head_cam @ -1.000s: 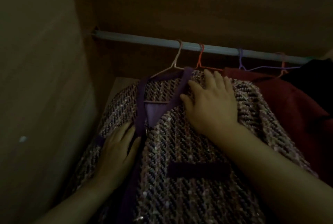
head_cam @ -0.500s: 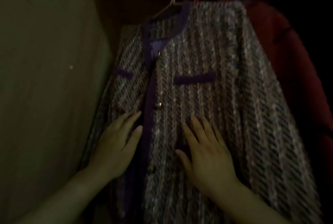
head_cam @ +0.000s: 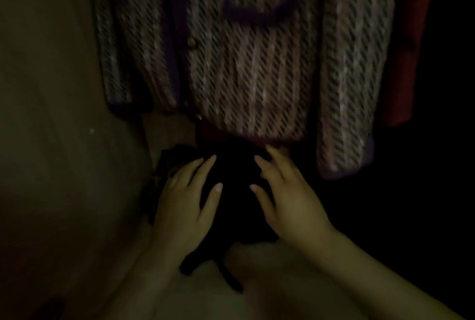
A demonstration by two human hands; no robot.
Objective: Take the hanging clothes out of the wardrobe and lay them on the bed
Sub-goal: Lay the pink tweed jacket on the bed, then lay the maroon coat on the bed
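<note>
Pink-and-black tweed jacket (head_cam: 246,70) with dark purple trim hangs in the wardrobe, its hem just above both hands. The left hand (head_cam: 183,209) and right hand (head_cam: 293,206) are side by side, slightly apart, fingers straight and spread, gripping nothing. Both are over a black heap of cloth (head_cam: 234,216) on the pale wardrobe floor (head_cam: 203,299). Right fingertips (head_cam: 272,151) reach the hem; contact is unclear. A dark red garment (head_cam: 406,62) hangs just behind.
</note>
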